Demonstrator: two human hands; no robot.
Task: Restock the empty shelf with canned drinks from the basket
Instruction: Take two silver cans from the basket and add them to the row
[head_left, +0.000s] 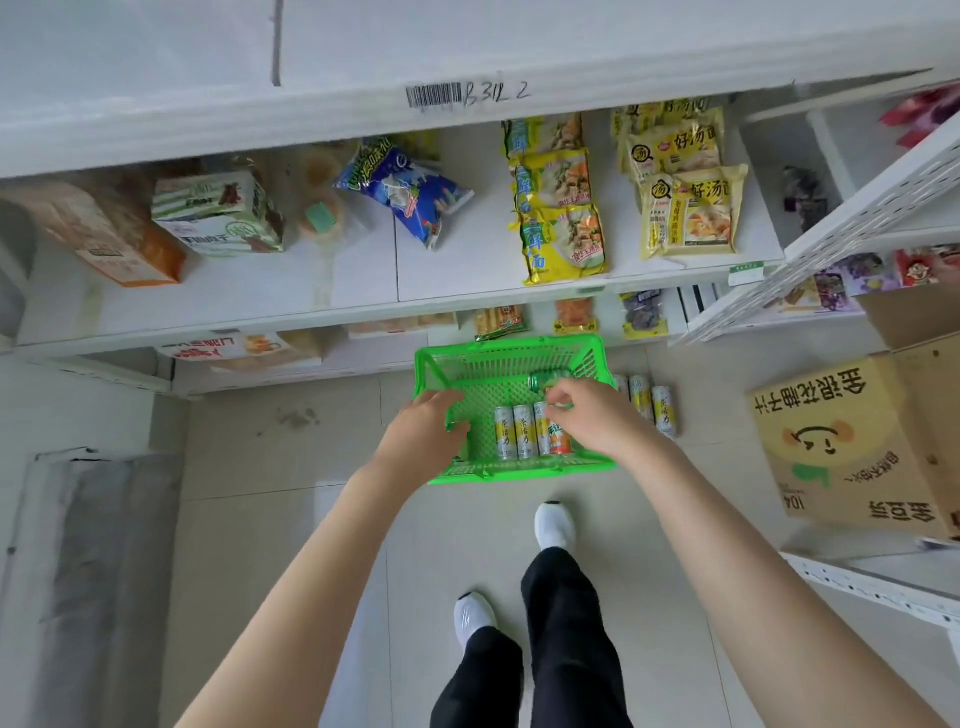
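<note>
Nearest: two black trouser legs and white shoes on the pale tile floor. Both bare forearms reach fwd & down into the green basket, which sits on the floor just in front of the shoes, below the shelving.

L grip: over the basket's left inner side, fingers curled downward. A bit of something green/silver shows under the tips, but can't tell if it holds anything.

R grip: fingers curled, pinching a green can that lies tilted above the basket's mesh bottom, towards the far right corner.

In the basket, betw. the two grips: a row of white/yellow cans side by side, w/ one orange can at the right end, touching them.

Just right of the basket, on the floor: more white/yellow cans, the floor cans, in a row, partly hidden behind the R wrist.

Far right: open cardboard box w/ printed face.

Beyond the basket: lowest shelf w/ small snack bags. Next shelf up: cartons left, blue chip bag mid, yellow noodle packs right.

Top: white shelf edge w/ barcode label.
</note>
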